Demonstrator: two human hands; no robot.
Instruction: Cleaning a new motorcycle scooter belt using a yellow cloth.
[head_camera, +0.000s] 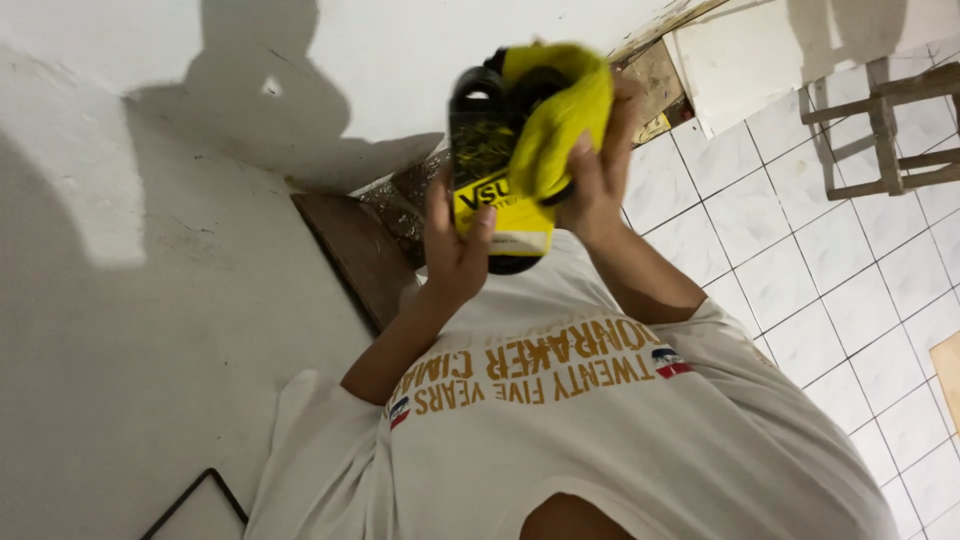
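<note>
My left hand (452, 250) grips a black object with a yellow label (490, 165) from the left, thumb lying across the label. My right hand (600, 170) presses a bright yellow cloth (555, 115) against the object's right and upper side. The cloth hides much of the object, so its shape is unclear. Both hands are raised in front of my chest, above my white printed shirt (560, 420).
A white wall (150, 300) fills the left. A brown wooden board (350, 245) leans by it. White floor tiles (840, 300) spread to the right, with a wooden stool frame (885, 130) and a white panel (750, 60) at the top right. A thin black wire (195, 495) sits bottom left.
</note>
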